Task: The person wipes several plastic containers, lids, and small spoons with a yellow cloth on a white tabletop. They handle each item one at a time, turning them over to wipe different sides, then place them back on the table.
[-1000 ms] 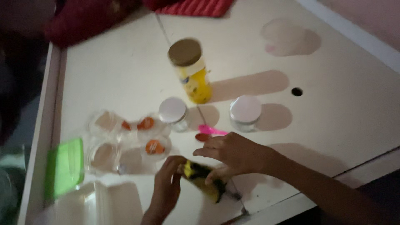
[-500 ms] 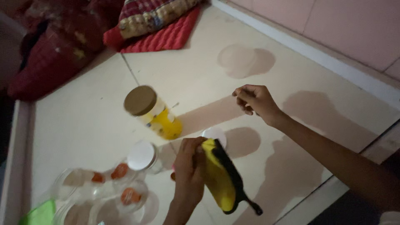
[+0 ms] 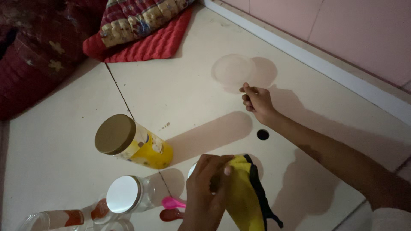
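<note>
**Observer:** Status, as it stands?

**Me:** My left hand [image 3: 205, 192] grips a yellow cloth with black edging [image 3: 246, 194], fingers curled and pressed together around its upper fold. The cloth hangs low in the head view, right beside that hand, its black trim trailing toward the bottom edge. It partly covers something pale and round just behind; I cannot tell what.

**Observer:** And the right?

**Me:** My right hand [image 3: 256, 99] is stretched out across the pale floor [image 3: 180, 85], arm nearly straight, knuckles up. Fingers are bunched tight, tips pinched at the near rim of a clear round lid [image 3: 233, 69] lying flat by the wall. Touching the rim or just short of it; hard to tell in this light.

**Observer:** How far along?

**Me:** My judgement: partway. The lid is not lifted yet; it sits flat, apart from the containers. The yellow jar with a brown cap [image 3: 135, 143] is closed and leaning. A clear jar with a white lid [image 3: 126, 194] is closed too. Clear containers with orange bits [image 3: 64, 218] sit at the lower left, and a pink spoon [image 3: 173, 202] lies near my left wrist. No wiping contact shows.

**Observer:** Anything else?

**Me:** A small dark hole [image 3: 263, 134] in the floor under my right forearm.
</note>
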